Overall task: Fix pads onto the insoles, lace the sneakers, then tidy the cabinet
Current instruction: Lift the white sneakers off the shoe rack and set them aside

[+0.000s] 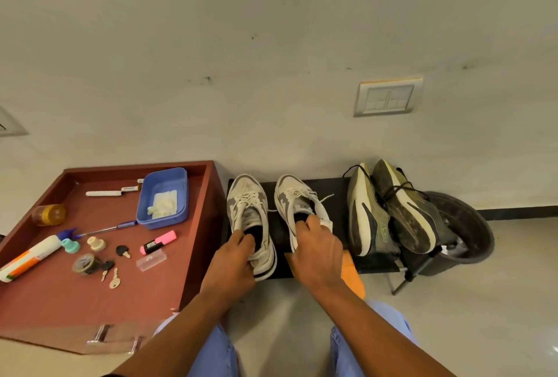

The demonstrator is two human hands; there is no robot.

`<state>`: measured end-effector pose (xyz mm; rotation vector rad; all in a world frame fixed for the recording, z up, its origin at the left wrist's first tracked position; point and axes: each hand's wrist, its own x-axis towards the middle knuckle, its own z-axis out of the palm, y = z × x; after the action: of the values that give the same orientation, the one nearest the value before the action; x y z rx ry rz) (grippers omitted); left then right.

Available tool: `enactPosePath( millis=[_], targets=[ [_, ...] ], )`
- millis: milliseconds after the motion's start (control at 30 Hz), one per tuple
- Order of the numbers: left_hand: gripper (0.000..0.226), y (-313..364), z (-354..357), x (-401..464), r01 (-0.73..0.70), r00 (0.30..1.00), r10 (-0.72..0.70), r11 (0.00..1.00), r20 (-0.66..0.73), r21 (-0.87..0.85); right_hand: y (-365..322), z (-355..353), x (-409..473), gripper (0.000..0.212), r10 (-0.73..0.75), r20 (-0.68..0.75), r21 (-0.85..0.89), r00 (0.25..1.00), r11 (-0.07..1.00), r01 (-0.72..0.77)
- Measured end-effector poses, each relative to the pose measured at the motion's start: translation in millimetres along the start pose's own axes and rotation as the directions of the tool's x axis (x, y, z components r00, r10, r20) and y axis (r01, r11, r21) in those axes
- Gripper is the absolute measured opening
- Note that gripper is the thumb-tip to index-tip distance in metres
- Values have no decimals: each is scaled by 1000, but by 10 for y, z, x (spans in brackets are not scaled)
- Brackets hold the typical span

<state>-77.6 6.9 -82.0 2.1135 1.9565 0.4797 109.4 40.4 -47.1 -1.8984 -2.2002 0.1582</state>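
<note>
The pair of white-and-grey laced sneakers stands side by side, toes toward the wall, on a low black shoe rack [341, 195] beside a reddish-brown cabinet top [99, 292]. The left sneaker [250, 210] and the right sneaker [297, 204] are near each other but apart.

**Grip state**
- The left hand [232, 259] holds the left sneaker at the heel collar, with fingers curled into the shoe opening.
- The right hand [317, 243] holds the right sneaker the same way, fingers hooked over the collar edge.

**Nearby items**
- A pair of dark olive running shoes [392, 213] leans on edge at the right of the rack, next to a dark round bin [471, 225].
- An orange flat piece [351, 274] lies on the rack under the right wrist; what it is cannot be told.
- On the cabinet top: a blue plastic box [163, 198] holding white pieces, a pink highlighter [158, 242], a white tube with orange print [28, 259], keys [114, 278] and a tape roll [86, 263].

**Risks from this position**
- A grip by the collar alone lets the toe swing down on lifting; a sneaker may slip free.
- The loose lace ends of the right sneaker trail toward the olive shoes and may snag them on lifting.
- The olive shoes lean unsupported; a knock may tip them off the rack.

**Readable text**
- The tongue labels, the green side logo on the olive shoe, the highlighter label and the tube print are all too small to read.
</note>
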Motion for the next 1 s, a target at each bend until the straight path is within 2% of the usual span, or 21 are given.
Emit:
enactPosePath(
  millis=[200,467,567,667,733,800,867,1000],
  targets=[
    [18,125,24,-27,-56,993,48,996,-109,-71,-126,221,40,45,-168,-33,14,985,986,169],
    [36,69,96,20,-18,997,21,999,-76,42,-80,309,105,39,-231,53,127,972,967,223],
    [36,100,109,-1,29,995,-27,999,-93,23,-78,237,63,51,-177,71,140,982,976,166],
    [45,151,96,-40,114,989,-111,993,-96,23,-105,148,-9,70,-30,13,56,999,998,30],
    [48,192,99,-66,171,980,-170,985,-103,-1,-68,119,-7,75,77,48,29,996,996,-79],
    [47,241,110,-89,252,962,-255,967,-93,-47,-7,147,14,73,150,182,62,972,985,-163],
    [46,281,103,-83,341,937,-344,938,-62,-64,16,175,30,67,150,279,149,949,969,-197],
    [22,317,81,-19,389,918,-395,912,-26,-126,3,200,63,35,100,231,201,968,968,-148]
  ],
)
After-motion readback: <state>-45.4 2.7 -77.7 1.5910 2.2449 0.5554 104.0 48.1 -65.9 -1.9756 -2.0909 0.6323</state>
